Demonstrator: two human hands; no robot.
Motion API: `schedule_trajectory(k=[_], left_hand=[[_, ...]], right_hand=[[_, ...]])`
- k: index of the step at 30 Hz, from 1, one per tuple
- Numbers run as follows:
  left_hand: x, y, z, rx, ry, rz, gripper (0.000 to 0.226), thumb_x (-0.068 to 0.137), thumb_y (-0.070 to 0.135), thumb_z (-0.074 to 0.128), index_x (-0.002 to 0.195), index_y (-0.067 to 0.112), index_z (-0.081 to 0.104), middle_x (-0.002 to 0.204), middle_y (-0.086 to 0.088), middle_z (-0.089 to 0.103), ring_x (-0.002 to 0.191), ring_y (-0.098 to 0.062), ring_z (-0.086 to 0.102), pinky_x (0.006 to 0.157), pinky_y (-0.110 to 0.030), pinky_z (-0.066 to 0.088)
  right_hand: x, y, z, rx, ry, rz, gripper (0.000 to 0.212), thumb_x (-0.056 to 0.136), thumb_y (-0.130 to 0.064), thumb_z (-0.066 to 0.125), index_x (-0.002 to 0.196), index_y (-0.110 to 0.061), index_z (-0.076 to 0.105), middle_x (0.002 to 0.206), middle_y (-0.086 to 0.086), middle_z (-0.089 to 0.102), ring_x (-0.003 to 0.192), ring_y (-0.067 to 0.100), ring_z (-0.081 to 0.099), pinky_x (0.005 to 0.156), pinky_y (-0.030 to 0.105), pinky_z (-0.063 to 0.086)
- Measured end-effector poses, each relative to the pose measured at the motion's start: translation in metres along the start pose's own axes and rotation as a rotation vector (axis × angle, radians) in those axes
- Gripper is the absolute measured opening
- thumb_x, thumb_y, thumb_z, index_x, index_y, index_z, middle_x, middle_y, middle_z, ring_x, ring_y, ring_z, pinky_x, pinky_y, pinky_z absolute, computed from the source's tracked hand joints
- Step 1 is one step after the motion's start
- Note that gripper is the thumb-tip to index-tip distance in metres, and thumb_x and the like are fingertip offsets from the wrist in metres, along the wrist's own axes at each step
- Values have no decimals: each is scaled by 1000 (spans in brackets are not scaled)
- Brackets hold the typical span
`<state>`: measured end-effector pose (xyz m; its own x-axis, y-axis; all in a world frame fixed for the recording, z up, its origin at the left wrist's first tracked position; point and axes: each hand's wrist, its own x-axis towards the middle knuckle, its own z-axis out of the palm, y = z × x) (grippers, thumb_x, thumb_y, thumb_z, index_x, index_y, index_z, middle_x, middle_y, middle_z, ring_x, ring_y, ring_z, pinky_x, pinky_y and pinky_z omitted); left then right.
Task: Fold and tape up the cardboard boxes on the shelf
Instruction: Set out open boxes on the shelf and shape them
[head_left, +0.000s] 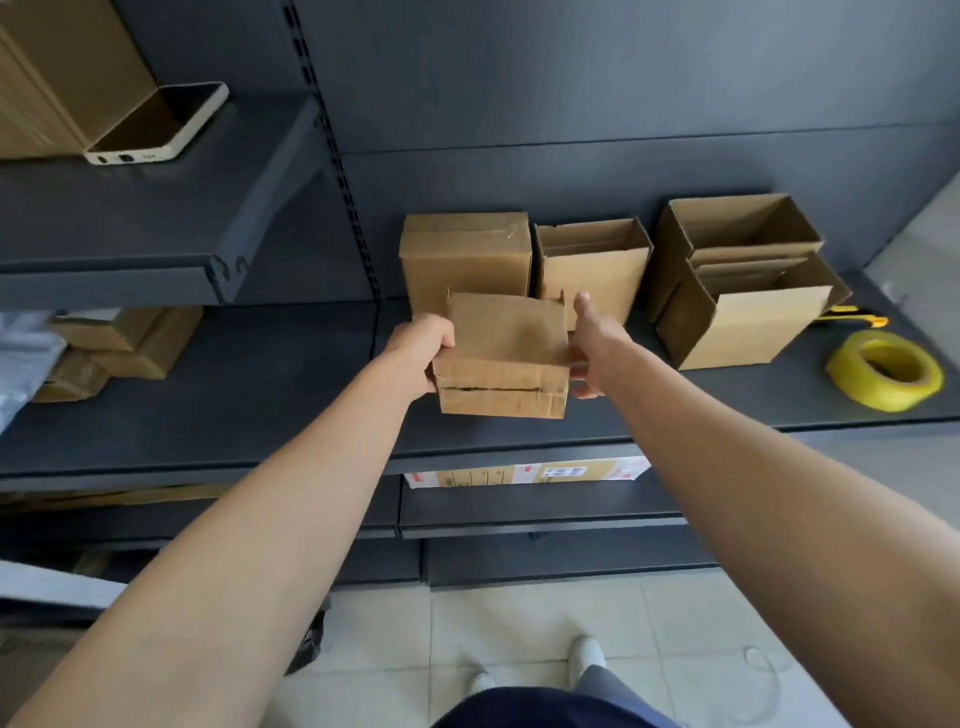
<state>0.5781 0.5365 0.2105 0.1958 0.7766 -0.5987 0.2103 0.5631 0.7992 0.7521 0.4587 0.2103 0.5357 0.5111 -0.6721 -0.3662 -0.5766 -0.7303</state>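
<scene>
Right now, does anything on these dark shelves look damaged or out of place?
The small brown cardboard box held by the left hand and right hand shows a gaping, uneven seam on its near face. A cream-cased smartphone lies beside stacked cardboard on the upper shelf.

This looks like a shop's stockroom or packing corner. Dark grey metal shelving (260, 405) hangs on a slotted upright (332, 150) at upper centre. Plain brown cardboard boxes (467, 260) stand mid-frame, a roll of yellow tape (885, 371) lies at right, and a labelled carton (524, 473) sits on the shelf below.

Brown cardboard boxes (503, 358), yellow tape roll (884, 370) — dk grey shelf (260, 395), white-cased phone (158, 124).
</scene>
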Motion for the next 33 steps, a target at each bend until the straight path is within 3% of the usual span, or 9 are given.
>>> schedule_trajectory(k=[6,8,11,14,18,22,27,30,33], left_hand=[[3,-7,38,131,-115,113,21,75,-11,39,74,8,47,95,-12,51,93,-26,47,81,-35,38],[4,-8,47,31,-137,78,10,84,7,47,89,10,55,101,-10,58,101,-26,54,95,-41,37],[11,-8,61,8,-214,-22,61,90,58,44,132,15,49,125,-8,57,123,-28,49,109,-51,28],[10,-10,78,38,-264,-35,84,82,76,37,145,21,33,141,-10,47,128,-32,45,106,-51,31],[8,-8,97,36,-280,0,63,89,62,46,138,22,38,134,-6,50,114,-24,51,93,-43,44],[15,-7,113,31,-234,27,50,96,37,51,138,12,39,136,-10,49,118,-25,51,98,-40,45],[20,-1,130,11,-168,44,41,98,29,49,133,9,44,132,-11,53,118,-25,53,103,-41,43],[24,1,138,0,-124,56,38,99,26,47,131,7,46,131,-11,53,118,-25,52,103,-38,43],[26,1,146,-17,-87,68,40,99,26,48,133,6,44,132,-12,51,120,-25,51,104,-37,42]], right_hand=[[-7,2,-33,132,85,-44,82,82,-73,43,142,-17,36,140,7,44,124,32,44,105,52,32],[-6,4,-45,188,101,-47,86,79,-76,44,143,-19,36,143,5,42,126,31,42,107,55,31],[-4,8,-59,226,115,-64,88,78,-77,45,143,-19,35,142,5,43,127,33,42,107,55,32],[2,12,-67,230,143,-109,68,85,-65,49,131,-16,45,133,4,49,116,28,48,99,46,39],[15,11,-74,199,176,-140,52,93,-49,48,130,-12,47,110,2,52,100,23,50,90,38,42],[32,3,-80,173,233,-169,34,95,-39,47,117,-14,52,91,0,54,88,19,51,92,35,47],[48,-7,-82,110,236,-187,19,93,-31,47,92,-13,53,70,-1,46,57,13,43,52,24,36],[57,-11,-84,62,216,-192,22,93,-27,49,108,-13,56,70,-1,47,58,12,43,49,23,32],[63,-15,-87,55,202,-199,33,95,-26,49,123,-11,54,83,1,53,68,14,47,59,24,38]])
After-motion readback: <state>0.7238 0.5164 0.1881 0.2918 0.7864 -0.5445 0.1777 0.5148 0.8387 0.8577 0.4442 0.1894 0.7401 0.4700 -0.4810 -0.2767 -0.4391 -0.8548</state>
